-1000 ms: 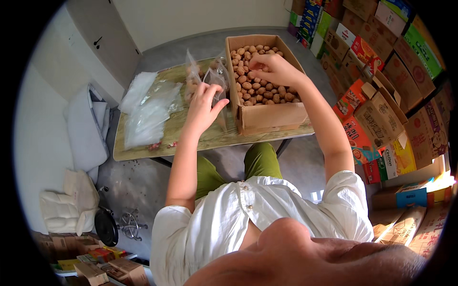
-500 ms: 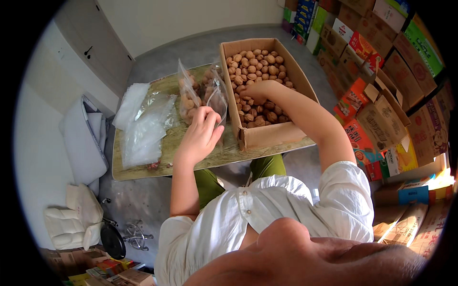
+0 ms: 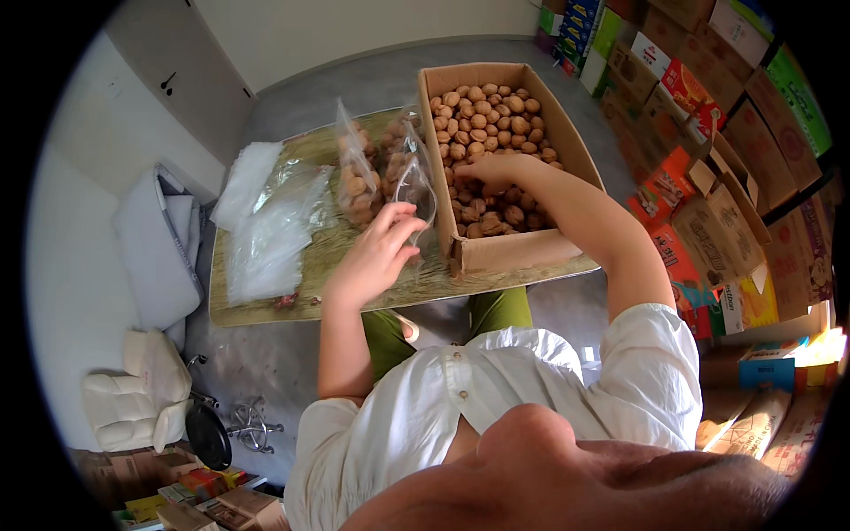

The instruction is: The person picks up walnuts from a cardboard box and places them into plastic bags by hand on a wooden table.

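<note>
My left hand pinches the rim of an upright clear plastic bag, whose mouth stands open toward me; its contents are hard to make out. Just behind it, two clear bags of walnuts stand side by side on the table. To their right is an open cardboard box holding a wide layer of loose walnuts. Inside the box, my right hand reaches down with bent fingers against the walnuts near the left wall. Its fingertips are partly hidden.
Flat, empty clear bags are piled on the left of the wood-patterned table. Stacked cartons line the right side. A white chair and a folded grey pad lie at left, near a door.
The whole view has shifted slightly, with the box now a little farther up and right. My right hand has drawn slightly nearer within the box. My left hand stays at the bag's rim.
</note>
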Available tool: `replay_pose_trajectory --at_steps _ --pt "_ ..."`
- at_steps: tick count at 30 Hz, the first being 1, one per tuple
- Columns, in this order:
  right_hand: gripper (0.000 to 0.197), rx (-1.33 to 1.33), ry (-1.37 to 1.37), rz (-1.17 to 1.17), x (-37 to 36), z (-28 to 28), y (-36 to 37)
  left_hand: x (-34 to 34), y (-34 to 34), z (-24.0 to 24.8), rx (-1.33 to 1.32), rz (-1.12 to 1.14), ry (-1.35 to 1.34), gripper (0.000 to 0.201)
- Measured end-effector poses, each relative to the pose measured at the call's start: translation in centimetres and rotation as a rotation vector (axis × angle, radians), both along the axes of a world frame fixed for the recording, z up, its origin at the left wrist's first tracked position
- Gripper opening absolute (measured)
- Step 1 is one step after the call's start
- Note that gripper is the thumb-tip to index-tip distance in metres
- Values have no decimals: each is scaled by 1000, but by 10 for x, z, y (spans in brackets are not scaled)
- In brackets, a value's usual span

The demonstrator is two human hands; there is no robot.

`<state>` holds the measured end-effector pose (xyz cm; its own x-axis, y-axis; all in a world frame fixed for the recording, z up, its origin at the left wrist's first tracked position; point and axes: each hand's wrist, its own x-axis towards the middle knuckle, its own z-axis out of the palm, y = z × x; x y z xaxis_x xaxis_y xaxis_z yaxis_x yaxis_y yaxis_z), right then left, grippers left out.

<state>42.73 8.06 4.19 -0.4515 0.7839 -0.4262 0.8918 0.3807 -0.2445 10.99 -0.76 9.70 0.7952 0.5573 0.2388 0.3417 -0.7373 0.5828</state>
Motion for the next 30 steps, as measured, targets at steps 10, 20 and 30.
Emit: replay_pose_trajectory --at_steps 10,20,30 --pt "38 514 831 -87 -35 88 -25 20 0 5 176 251 -130 15" --pt "37 559 970 174 -104 82 -42 27 -3 2 181 248 -176 12" --pt "30 354 823 280 -91 80 -51 23 -4 -13 254 308 -254 11"
